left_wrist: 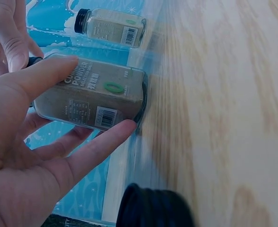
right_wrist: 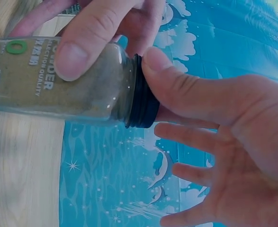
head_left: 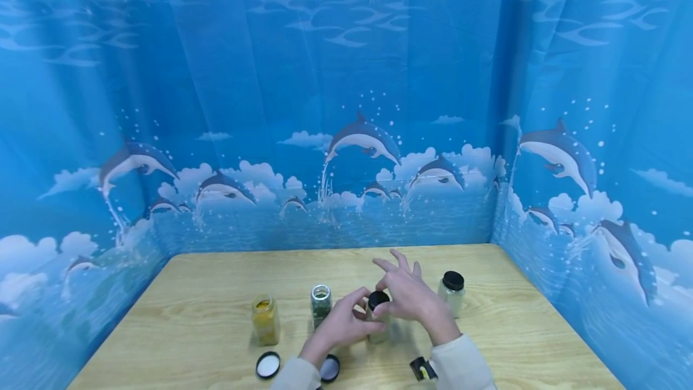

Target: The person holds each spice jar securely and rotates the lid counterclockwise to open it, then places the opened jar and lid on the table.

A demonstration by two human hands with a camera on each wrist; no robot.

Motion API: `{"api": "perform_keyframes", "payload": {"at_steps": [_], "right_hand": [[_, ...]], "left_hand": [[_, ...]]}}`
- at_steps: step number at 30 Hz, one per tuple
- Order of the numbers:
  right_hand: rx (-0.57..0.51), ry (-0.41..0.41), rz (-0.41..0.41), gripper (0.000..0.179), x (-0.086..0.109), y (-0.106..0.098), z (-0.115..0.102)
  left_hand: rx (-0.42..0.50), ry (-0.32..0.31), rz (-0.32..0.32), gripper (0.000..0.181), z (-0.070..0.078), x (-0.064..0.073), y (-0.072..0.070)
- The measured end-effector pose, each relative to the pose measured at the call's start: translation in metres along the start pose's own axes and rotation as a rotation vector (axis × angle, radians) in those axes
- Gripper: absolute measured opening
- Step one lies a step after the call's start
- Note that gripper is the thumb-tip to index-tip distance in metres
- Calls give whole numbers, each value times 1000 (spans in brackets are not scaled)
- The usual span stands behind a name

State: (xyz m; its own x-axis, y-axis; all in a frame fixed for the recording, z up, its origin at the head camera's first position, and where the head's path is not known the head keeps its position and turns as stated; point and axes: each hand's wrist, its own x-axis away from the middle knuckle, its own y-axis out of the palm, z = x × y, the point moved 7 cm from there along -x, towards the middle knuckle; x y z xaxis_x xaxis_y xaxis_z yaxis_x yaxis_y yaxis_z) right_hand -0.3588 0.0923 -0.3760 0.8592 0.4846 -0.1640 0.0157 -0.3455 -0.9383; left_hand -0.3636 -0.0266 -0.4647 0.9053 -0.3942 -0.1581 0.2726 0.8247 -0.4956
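Observation:
My left hand (head_left: pixel 346 321) holds a square glass spice jar (left_wrist: pixel 94 92) of brownish powder around its body, near the table. White print on the glass includes the word "POWDER", above a barcode and a green ring. With thumb and forefinger, my right hand (head_left: pixel 408 297) pinches the jar's black lid (right_wrist: pixel 143 99), its other fingers spread apart. The lid sits on the jar's neck. To the left stands a lidless jar of dark green flakes (head_left: pixel 321 306), partly behind the left hand. Past it is a lidless jar of yellow powder (head_left: pixel 265 324).
A similar jar with a black lid (head_left: pixel 452 284) stands to the right of my right hand. Two loose black lids, one with its white inside up (head_left: pixel 267 365), lie near the front. A small black object (head_left: pixel 422 369) is by the right sleeve. A dolphin-print curtain (head_left: pixel 346 209) surrounds the wooden table (head_left: pixel 206 294).

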Motion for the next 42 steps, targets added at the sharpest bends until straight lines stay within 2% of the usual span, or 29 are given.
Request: {"api": "perform_keyframes", "payload": {"at_steps": [10, 25, 30, 35, 42], "right_hand": [[9, 16, -29, 34, 4, 0, -2], [-12, 40, -53, 32, 5, 2, -2], [-8, 46, -33, 34, 3, 1, 0], [29, 58, 17, 38, 2, -3, 1], [77, 67, 69, 36, 0, -3, 4]], "left_hand": [[18, 16, -4, 38, 4, 4, 0], [6, -20, -5, 42, -2, 1, -1], [5, -13, -8, 44, -1, 1, -1], [32, -34, -14, 41, -1, 1, 0], [45, -38, 8, 40, 0, 2, 0]]}}
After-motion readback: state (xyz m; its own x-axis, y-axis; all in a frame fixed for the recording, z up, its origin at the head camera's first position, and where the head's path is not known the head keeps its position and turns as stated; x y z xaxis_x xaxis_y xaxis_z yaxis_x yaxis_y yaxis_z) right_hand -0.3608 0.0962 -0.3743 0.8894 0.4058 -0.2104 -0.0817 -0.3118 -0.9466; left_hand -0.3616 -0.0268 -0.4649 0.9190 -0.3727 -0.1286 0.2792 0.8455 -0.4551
